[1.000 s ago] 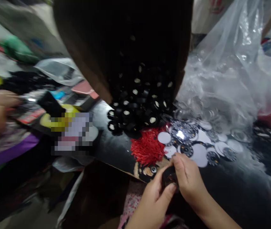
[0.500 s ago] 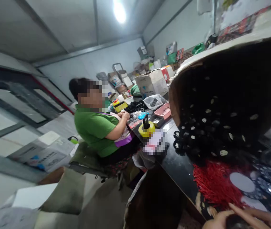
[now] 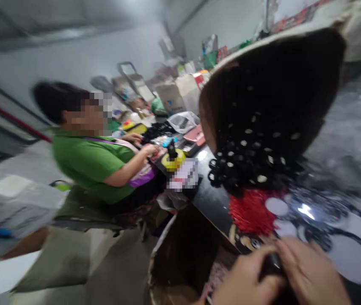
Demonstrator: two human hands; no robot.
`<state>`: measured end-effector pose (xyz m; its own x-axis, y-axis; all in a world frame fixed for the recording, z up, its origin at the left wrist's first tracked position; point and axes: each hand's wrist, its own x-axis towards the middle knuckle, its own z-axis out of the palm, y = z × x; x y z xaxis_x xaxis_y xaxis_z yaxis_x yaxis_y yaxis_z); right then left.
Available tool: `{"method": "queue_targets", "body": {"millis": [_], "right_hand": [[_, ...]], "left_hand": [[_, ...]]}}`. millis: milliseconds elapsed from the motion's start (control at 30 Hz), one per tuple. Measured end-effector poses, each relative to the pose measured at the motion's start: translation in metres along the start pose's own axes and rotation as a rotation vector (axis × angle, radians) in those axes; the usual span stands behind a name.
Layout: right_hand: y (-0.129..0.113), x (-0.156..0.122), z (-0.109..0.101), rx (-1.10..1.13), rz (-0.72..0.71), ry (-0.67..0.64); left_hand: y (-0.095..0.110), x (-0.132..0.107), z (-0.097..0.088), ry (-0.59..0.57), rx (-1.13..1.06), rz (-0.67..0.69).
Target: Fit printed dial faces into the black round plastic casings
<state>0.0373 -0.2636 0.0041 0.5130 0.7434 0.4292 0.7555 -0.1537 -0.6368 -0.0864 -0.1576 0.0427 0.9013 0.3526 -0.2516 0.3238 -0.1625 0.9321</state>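
As both hands point(image 3: 245, 275) point(image 3: 316, 271) meet, fingers point(image 3: 290, 256) (closely curled) hold a black piece point(image 3: 272, 263)

Your cam rides on your head, a bit tilted, looking left and slightly down along the table point(image 3: 213, 207). Your left hand point(image 3: 245, 275) and right hand point(image 3: 315, 273) sit super close, bottom right; the coworker point(image 3: 88, 169) is farther, the back wall point(image 3: 113, 53) farthest.

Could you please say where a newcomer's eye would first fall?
Probably the heap of thin red strips on the black tabletop, then the brown cardboard box behind it, round black pieces at its mouth. A person in green sits at left; at lower right, the wearer's hands hold a glossy black object.
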Motion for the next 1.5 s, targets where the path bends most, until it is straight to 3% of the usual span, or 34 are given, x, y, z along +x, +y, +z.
{"method": "queue_targets", "body": {"millis": [67, 167, 367, 500, 567, 633, 733, 933, 1033, 1100, 1200, 1267, 1333, 1400, 1500], "right_hand": [[-0.013, 0.008, -0.008, 0.161, 0.113, -0.103], [-0.022, 0.016, -0.018, 0.427, 0.24, -0.212], [-0.024, 0.01, -0.035, 0.547, 0.294, -0.229], [-0.019, 0.0, -0.039, 0.45, 0.367, -0.231], [-0.015, -0.004, -0.037, 0.421, 0.402, -0.229], [-0.013, -0.005, -0.03, 0.409, 0.398, -0.249], [-0.019, -0.001, -0.017, 0.374, 0.302, -0.282], [-0.026, -0.002, -0.013, 0.278, 0.221, -0.226], [-0.02, -0.011, -0.014, 0.266, 0.254, -0.196], [-0.015, -0.016, -0.01, 0.288, 0.295, -0.167], [-0.011, -0.015, 0.002, 0.366, 0.424, -0.136], [-0.011, -0.008, 0.008, 0.424, 0.512, -0.102], [-0.015, 0.0, 0.009, 0.462, 0.559, -0.085], [-0.02, 0.007, 0.006, 0.505, 0.574, -0.104], [-0.023, 0.009, -0.002, 0.577, 0.609, -0.12]], "left_hand": [[0.002, 0.002, -0.009, 0.071, -0.115, 0.031], [0.001, 0.01, -0.02, 0.131, -0.11, 0.025], [-0.005, 0.009, -0.027, 0.142, 0.047, 0.066], [-0.055, -0.017, -0.054, 0.27, 0.126, -0.069], [-0.084, -0.031, -0.075, 0.436, 0.218, -0.148], [-0.101, -0.034, -0.094, 0.578, 0.298, -0.129], [-0.097, -0.003, -0.114, 0.665, 0.343, -0.014], [-0.068, 0.122, -0.152, 0.758, 0.333, 0.082], [-0.064, 0.146, -0.16, 0.788, 0.33, 0.088], [-0.059, 0.136, -0.153, 0.802, 0.322, 0.113], [-0.046, 0.092, -0.115, 0.746, 0.31, 0.206], [-0.038, 0.058, -0.081, 0.549, 0.293, 0.284], [-0.034, 0.031, -0.05, 0.183, 0.238, 0.348], [-0.036, 0.016, -0.029, 0.084, 0.103, 0.268], [-0.043, 0.015, -0.016, 0.095, -0.284, -0.018]]}}
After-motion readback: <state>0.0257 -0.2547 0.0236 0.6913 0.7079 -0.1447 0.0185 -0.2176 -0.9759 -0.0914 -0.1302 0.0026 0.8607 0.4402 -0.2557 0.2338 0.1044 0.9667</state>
